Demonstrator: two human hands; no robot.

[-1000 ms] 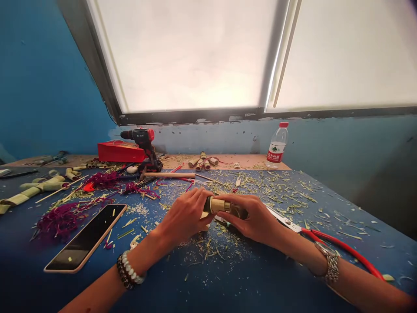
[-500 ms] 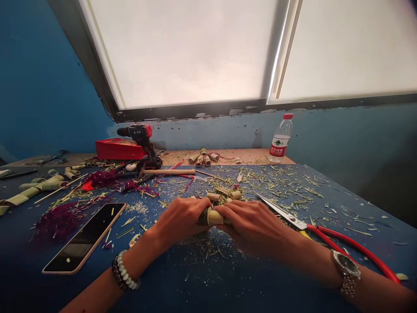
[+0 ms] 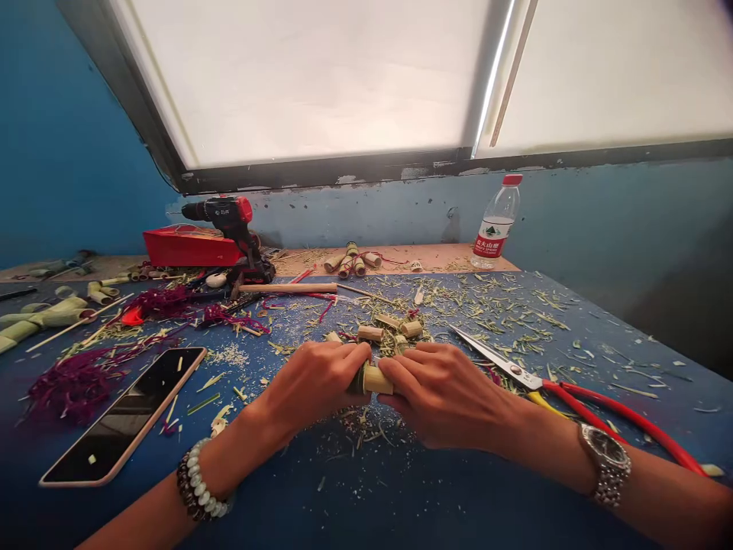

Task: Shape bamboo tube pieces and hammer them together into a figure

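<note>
Both of my hands grip one short bamboo tube (image 3: 375, 379) low over the blue table (image 3: 401, 489). My left hand (image 3: 312, 382) closes round its left end and wears a bead bracelet at the wrist. Its right end is covered by my right hand (image 3: 443, 391), fingers curled, a metal watch on that wrist. Only a pale middle section of the tube shows between the hands. Just beyond them lie a few cut bamboo pieces (image 3: 389, 330) among green shavings.
Red-handled scissors (image 3: 550, 382) lie open at the right. A phone (image 3: 123, 416) rests face up at the left, near purple thread (image 3: 74, 378). At the back stand a red cordless drill (image 3: 229, 229), a red box (image 3: 183, 248), bamboo sticks (image 3: 34, 321) and a water bottle (image 3: 495, 225).
Both hands have drawn closer to me and lowered, keeping hold of the tube; more of it is now covered. The view has tilted down and right, revealing the cut pieces behind.
</note>
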